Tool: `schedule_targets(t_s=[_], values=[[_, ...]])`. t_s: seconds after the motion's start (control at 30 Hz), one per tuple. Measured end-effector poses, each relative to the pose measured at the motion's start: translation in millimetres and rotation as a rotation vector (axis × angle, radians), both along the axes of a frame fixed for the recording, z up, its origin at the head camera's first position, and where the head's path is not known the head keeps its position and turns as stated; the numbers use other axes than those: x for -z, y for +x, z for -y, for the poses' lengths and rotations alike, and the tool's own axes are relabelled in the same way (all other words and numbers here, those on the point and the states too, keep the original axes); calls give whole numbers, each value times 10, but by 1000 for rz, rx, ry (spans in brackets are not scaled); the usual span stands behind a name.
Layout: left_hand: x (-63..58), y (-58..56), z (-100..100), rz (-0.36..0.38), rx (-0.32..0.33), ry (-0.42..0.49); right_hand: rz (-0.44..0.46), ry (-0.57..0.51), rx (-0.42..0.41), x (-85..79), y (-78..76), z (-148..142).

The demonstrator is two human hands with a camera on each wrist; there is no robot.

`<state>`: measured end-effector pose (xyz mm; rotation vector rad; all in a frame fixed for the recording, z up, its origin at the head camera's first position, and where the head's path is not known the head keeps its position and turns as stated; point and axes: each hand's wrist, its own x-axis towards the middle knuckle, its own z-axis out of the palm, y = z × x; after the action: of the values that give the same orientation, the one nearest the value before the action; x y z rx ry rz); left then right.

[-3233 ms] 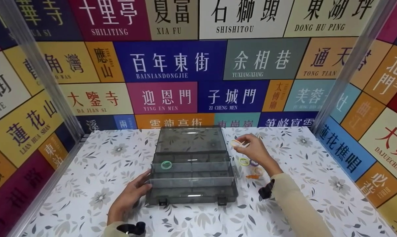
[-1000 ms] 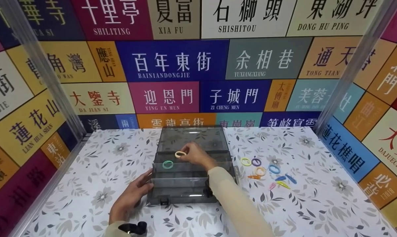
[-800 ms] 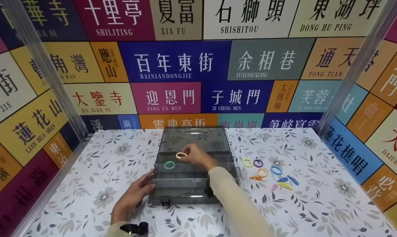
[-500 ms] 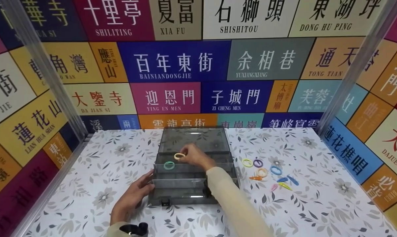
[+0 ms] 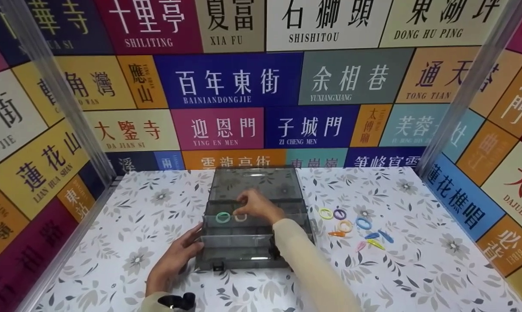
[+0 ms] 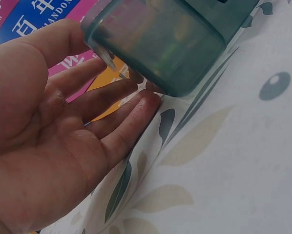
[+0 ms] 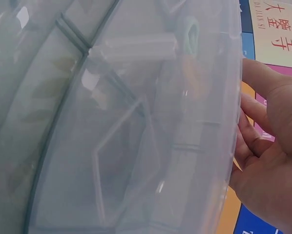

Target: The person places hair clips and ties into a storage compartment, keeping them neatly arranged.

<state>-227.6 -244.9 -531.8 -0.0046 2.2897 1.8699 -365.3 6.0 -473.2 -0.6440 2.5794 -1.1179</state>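
Observation:
A smoky see-through compartment box (image 5: pixel 254 252) lies with its lid (image 5: pixel 256 184) laid back. My left hand (image 5: pixel 178 255) rests against its left side; in the left wrist view the fingers (image 6: pixel 121 129) of that hand are fairly straight beside the box wall. Over the rear compartment, my right hand (image 5: pixel 258 206) has thumb and fingers spread apart. Just below them a cream hair tie (image 5: pixel 240 217) sits behind the clear divider, right of a green hair tie (image 5: pixel 222 217). In the right wrist view the divider (image 7: pixel 121 146) stands before my right hand (image 7: pixel 275 141).
Right of the box lie loose hair ties: yellow-green (image 5: pixel 325 213), purple (image 5: pixel 339 213), peach (image 5: pixel 345 226) and blue (image 5: pixel 364 223). Near them are small hair clips, orange (image 5: pixel 337 234), pink (image 5: pixel 361 246), yellow (image 5: pixel 376 244) and blue (image 5: pixel 386 236). Sign-printed panels (image 5: pixel 226 82) enclose the table.
My right hand has carried the cream hair tie from the right over the box, then let it drop into the rear compartment beside the green one. The left hand stays at the box's side.

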Motion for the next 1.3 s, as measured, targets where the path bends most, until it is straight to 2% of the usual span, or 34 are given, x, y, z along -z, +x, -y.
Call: schedule_targets(t_s=[0.23, 0.57, 0.77, 1.03, 1.3], values=[[20, -11, -11, 22, 12, 49, -9, -17, -21, -57, -22, -107], [-3, -7, -39, 40, -38, 11, -49, -65, -55, -245, 81, -333], [-16, 1, -44, 31, -33, -4, -105, -92, -27, -349, 232, -553], [0, -17, -26, 37, -32, -1, -122, -164, -4, -466, 447, -1009], [-32, 17, -17, 46, -17, 27, -173, -181, 102, -450, 577, -1505]])
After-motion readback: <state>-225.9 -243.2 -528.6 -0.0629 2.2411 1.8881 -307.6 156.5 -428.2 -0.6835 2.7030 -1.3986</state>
